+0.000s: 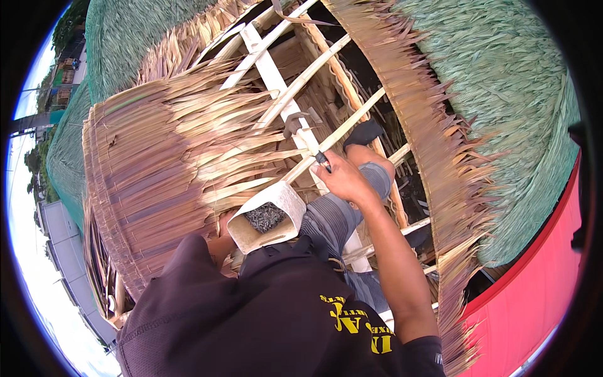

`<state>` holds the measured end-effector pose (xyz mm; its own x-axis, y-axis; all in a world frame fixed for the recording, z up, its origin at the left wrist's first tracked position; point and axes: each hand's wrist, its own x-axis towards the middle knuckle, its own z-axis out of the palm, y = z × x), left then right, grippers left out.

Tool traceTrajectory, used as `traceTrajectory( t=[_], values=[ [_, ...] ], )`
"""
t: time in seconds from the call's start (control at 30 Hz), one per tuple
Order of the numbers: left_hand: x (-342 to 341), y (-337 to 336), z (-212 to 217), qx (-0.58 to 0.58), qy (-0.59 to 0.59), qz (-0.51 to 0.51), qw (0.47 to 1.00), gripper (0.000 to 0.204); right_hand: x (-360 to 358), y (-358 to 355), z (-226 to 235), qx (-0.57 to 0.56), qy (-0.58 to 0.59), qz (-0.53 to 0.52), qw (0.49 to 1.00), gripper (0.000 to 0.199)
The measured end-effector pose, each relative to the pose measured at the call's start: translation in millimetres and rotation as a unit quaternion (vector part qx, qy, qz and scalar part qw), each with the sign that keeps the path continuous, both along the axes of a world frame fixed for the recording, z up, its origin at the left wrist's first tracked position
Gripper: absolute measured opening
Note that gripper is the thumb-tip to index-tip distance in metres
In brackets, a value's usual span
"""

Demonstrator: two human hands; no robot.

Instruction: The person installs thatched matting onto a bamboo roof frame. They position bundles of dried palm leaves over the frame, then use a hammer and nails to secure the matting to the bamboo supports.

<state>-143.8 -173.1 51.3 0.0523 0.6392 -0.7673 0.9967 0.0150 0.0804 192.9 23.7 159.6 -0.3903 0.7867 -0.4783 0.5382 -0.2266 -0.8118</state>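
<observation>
My right hand (342, 178) is closed around the dark grip of a hammer (293, 124), whose brownish head lies over the pale wooden strips of the roof frame. A cut-open whitish plastic container (289, 200) sits at my waist, with many small grey nails (265, 217) inside. Behind the container, my left hand (226, 223) is mostly hidden at the edge of a palm-thatch panel (144, 182); its fingers do not show. The panel's loose leaf ends reach over the bamboo strips (295, 88) to the left of the hammer.
My legs in striped shorts (333, 220) straddle the open roof frame, with gaps between the strips. Another thatch strip (408, 113) runs along the right. Green netted thatch (502, 107) covers neighbouring roof parts. A red sheet (527, 308) lies lower right; buildings (69, 245) stand below left.
</observation>
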Motion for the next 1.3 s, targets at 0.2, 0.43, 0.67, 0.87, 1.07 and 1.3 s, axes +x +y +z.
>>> traceTrajectory(
  t=[0.2,0.43,0.67,0.87,1.07,1.3],
  values=[
    [-50.8,35.1,33.0,-0.147,-0.163,-0.046,0.975,0.063,2.0,-13.5,-17.7,0.060,-0.003,0.021,0.998,0.040],
    [-63.5,127.1,144.5,-0.058,-0.298,0.255,0.918,0.038,-43.6,-36.9,24.0,0.114,0.028,0.036,0.992,0.035],
    [-105.1,19.4,284.4,0.408,0.148,0.272,0.859,0.040,-129.1,-50.5,54.2,0.186,0.137,0.150,0.961,0.026],
    [-135.1,-83.4,284.0,0.352,0.391,0.468,0.710,0.060,-168.9,-46.7,75.3,0.205,0.152,0.286,0.924,0.033],
    [-122.6,-71.8,276.5,0.443,0.382,0.458,0.669,0.044,-167.7,-21.6,88.7,0.270,0.121,0.295,0.909,0.030],
    [-109.0,-18.2,295.6,0.586,0.352,0.422,0.595,0.039,-177.6,-8.5,114.0,0.398,0.130,0.324,0.848,0.051]
  ],
)
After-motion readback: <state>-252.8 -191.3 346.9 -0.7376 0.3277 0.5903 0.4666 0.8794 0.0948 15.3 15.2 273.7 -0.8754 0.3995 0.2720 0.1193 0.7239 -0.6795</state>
